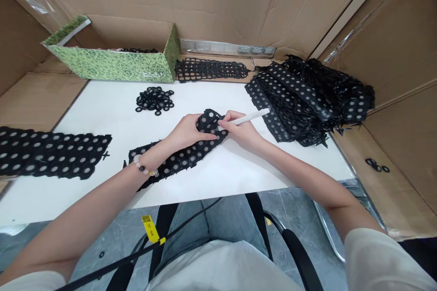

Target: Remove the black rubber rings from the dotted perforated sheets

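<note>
A black rubber sheet (pixel 180 157) punched with rows of rings lies across the white table (pixel 112 109), its far end folded up. My left hand (pixel 187 131) is closed on that folded end and holds it off the table. My right hand (pixel 241 131) grips a white pen-like tool (pixel 247 118) and presses its tip against the sheet's top edge. A bead bracelet (pixel 145 168) is on my left wrist.
A small heap of loose black rings (pixel 155 99) lies behind my hands. A green patterned box (pixel 116 63) stands at the back left. More ring sheets lie at the left (pixel 48 152), at the back (pixel 211 69), and stacked at the right (pixel 307 95). Cardboard walls surround the table.
</note>
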Action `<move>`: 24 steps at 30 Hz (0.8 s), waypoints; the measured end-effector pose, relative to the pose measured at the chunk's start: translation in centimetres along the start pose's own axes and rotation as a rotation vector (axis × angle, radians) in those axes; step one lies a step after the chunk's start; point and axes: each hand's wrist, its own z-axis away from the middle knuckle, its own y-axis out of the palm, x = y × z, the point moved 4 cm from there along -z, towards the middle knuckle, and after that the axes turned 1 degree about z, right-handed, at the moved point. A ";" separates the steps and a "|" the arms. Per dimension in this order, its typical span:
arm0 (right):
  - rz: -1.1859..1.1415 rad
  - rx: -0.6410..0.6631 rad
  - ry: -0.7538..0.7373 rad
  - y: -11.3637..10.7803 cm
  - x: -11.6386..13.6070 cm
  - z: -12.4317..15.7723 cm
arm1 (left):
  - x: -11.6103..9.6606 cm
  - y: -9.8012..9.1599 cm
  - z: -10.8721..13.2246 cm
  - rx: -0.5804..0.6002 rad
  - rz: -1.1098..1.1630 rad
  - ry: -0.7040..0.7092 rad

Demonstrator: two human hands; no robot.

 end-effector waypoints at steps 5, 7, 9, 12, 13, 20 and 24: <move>0.009 -0.040 -0.013 -0.3 0.1 0.0 | 0.4 -0.1 0.0 0.018 0.088 -0.060; 0.012 -0.038 -0.025 -0.4 0.2 0.0 | 0.3 -0.1 0.0 -0.001 0.073 -0.060; 0.020 -0.027 -0.038 -0.3 0.4 0.2 | 0.2 -0.2 0.0 -0.014 0.040 -0.057; 0.058 -0.020 -0.070 -0.1 0.6 0.6 | 0.0 -0.3 0.2 0.009 0.035 -0.067; 0.080 -0.021 -0.081 0.0 0.8 0.7 | -0.1 -0.3 0.2 0.021 0.048 -0.068; 0.297 -0.018 -0.161 0.6 1.3 1.3 | -0.4 -0.2 0.6 -0.019 0.142 -0.023; 0.370 -0.045 -0.237 0.8 0.9 1.1 | -0.4 0.2 0.8 -0.070 0.110 -0.017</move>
